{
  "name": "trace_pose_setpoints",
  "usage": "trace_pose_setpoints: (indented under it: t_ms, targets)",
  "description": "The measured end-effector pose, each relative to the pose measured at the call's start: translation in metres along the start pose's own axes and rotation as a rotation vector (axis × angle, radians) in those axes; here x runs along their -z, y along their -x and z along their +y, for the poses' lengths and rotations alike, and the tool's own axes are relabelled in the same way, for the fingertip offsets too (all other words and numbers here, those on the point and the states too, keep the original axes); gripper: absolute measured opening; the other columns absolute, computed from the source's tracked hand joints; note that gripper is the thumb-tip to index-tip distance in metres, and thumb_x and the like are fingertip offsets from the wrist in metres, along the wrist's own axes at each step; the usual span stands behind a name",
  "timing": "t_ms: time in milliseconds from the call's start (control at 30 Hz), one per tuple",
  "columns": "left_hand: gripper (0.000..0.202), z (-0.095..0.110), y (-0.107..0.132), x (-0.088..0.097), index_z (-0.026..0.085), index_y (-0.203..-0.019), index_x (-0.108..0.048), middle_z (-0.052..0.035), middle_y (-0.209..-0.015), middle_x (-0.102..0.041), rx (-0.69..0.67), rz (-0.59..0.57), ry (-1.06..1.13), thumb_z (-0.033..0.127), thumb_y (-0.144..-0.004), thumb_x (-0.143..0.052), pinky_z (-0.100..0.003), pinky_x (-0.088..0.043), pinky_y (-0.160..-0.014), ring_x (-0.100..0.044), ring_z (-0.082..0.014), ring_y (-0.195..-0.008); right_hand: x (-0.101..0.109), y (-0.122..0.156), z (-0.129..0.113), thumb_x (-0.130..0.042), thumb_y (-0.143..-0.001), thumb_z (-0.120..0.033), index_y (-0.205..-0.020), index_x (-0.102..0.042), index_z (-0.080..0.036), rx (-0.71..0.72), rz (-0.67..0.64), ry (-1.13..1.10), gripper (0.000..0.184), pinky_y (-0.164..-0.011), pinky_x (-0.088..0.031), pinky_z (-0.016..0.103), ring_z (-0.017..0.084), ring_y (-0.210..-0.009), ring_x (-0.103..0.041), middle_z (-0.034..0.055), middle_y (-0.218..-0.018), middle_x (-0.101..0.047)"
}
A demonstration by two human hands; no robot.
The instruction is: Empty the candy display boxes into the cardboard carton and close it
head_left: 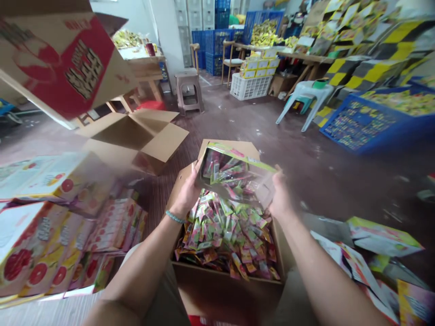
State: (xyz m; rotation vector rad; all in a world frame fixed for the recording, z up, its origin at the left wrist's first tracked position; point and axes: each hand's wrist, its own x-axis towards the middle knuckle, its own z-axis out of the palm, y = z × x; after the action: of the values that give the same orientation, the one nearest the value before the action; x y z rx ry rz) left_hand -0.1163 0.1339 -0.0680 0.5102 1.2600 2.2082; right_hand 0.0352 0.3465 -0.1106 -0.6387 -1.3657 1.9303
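Observation:
A display box (260, 176) with a clear plastic side and green edges is held tilted between both hands, above an open carton (227, 294). My left hand (186, 192), with a beaded bracelet at the wrist, is closed on its left end. On the opposite end, my right hand (281, 197) has its fingers wrapped round the edge. Small green, pink and orange sachets (231, 226) fill the carton, which stands between my legs. More sachets show through the clear plastic; whether they lie inside the box or behind it I cannot tell.
Stacked fruit-printed boxes (41, 253) stand at the left. Behind them is an open cardboard carton (163, 140). Discarded packaging (384, 237) lies on the floor at the right. Farther off are a brown stool (188, 83), a pale stool (307, 93) and a blue crate (360, 122).

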Motion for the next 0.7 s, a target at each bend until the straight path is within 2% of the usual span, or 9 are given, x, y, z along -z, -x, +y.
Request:
trace_pose_setpoints:
  t_ms: [100, 233, 333, 400, 467, 533, 600, 700]
  targets:
    - [0.06, 0.004, 0.001, -0.001, 0.025, -0.144, -0.065, -0.0069, -0.138, -0.071, -0.006, -0.001, 0.012, 0.064, -0.099, -0.053, -0.041, -0.048, -0.114, -0.053, -0.0318, -0.143, -0.001, 0.004, -0.001, -0.073, -0.07, -0.085, -0.159, -0.034, -0.035, 0.072, -0.031, 0.023, 0.109, -0.12, -0.043, 0.05, 0.031, -0.145, -0.048, 0.0077, -0.155, -0.053]
    - [0.062, 0.007, 0.002, -0.002, 0.022, -0.14, -0.067, -0.0087, -0.136, -0.072, -0.024, 0.034, 0.026, 0.066, -0.1, -0.049, -0.041, -0.043, -0.118, -0.053, -0.0328, -0.143, 0.0, 0.013, -0.008, -0.057, -0.083, -0.086, -0.163, -0.027, -0.031, 0.205, -0.111, 0.198, 0.102, -0.121, -0.04, 0.053, 0.031, -0.144, -0.049, 0.0111, -0.159, -0.049]
    - [0.063, 0.006, 0.003, -0.005, 0.021, -0.138, -0.069, -0.0107, -0.134, -0.073, -0.026, 0.011, 0.063, 0.066, -0.099, -0.049, -0.043, -0.043, -0.119, -0.055, -0.0334, -0.141, 0.002, 0.022, -0.016, -0.048, -0.088, -0.086, -0.161, -0.033, -0.026, 0.362, -0.094, 0.336, 0.096, -0.123, -0.036, 0.051, 0.031, -0.149, -0.042, 0.0133, -0.16, -0.046]
    - [0.063, 0.005, 0.002, -0.007, 0.02, -0.137, -0.069, -0.0112, -0.132, -0.073, -0.031, 0.028, 0.081, 0.067, -0.099, -0.048, -0.046, -0.044, -0.117, -0.056, -0.0343, -0.139, 0.002, 0.029, -0.021, -0.047, -0.09, -0.083, -0.159, -0.037, -0.023, 0.443, -0.069, 0.398, 0.092, -0.126, -0.033, 0.051, 0.032, -0.151, -0.038, 0.0143, -0.16, -0.044]
    - [0.066, 0.003, 0.001, -0.007, 0.02, -0.136, -0.068, -0.0121, -0.131, -0.073, -0.015, 0.042, 0.081, 0.069, -0.099, -0.046, -0.047, -0.046, -0.114, -0.057, -0.0356, -0.137, 0.001, 0.034, -0.024, -0.049, -0.091, -0.08, -0.157, -0.038, -0.022, 0.507, -0.029, 0.374, 0.089, -0.125, -0.033, 0.053, 0.034, -0.149, -0.041, 0.0152, -0.158, -0.045]
    - [0.066, 0.002, 0.0, -0.005, 0.02, -0.139, -0.066, -0.0132, -0.133, -0.07, 0.019, 0.08, 0.039, 0.068, -0.099, -0.046, -0.046, -0.048, -0.109, -0.059, -0.0352, -0.133, 0.003, 0.033, -0.025, -0.054, -0.091, -0.074, -0.155, -0.037, -0.021, 0.558, 0.061, 0.296, 0.085, -0.12, -0.039, 0.055, 0.035, -0.141, -0.049, 0.0163, -0.153, -0.048]
    - [0.063, 0.004, -0.002, -0.001, 0.021, -0.141, -0.063, -0.0139, -0.137, -0.066, 0.073, 0.182, -0.044, 0.065, -0.099, -0.047, -0.042, -0.051, -0.102, -0.062, -0.0319, -0.126, 0.011, 0.026, -0.026, -0.057, -0.092, -0.064, -0.15, -0.038, -0.018, 0.577, 0.257, 0.228, 0.076, -0.116, -0.043, 0.056, 0.033, -0.133, -0.055, 0.0167, -0.148, -0.05]
    - [0.058, 0.011, -0.005, 0.004, 0.018, -0.136, -0.063, -0.0154, -0.131, -0.064, 0.139, 0.382, -0.142, 0.061, -0.1, -0.048, -0.034, -0.054, -0.089, -0.067, -0.0246, -0.108, 0.05, 0.015, -0.033, -0.057, -0.094, -0.054, -0.134, -0.043, -0.015, 0.568, 0.632, 0.227, 0.058, -0.115, -0.043, 0.057, 0.033, -0.129, -0.053, 0.0182, -0.14, -0.049]
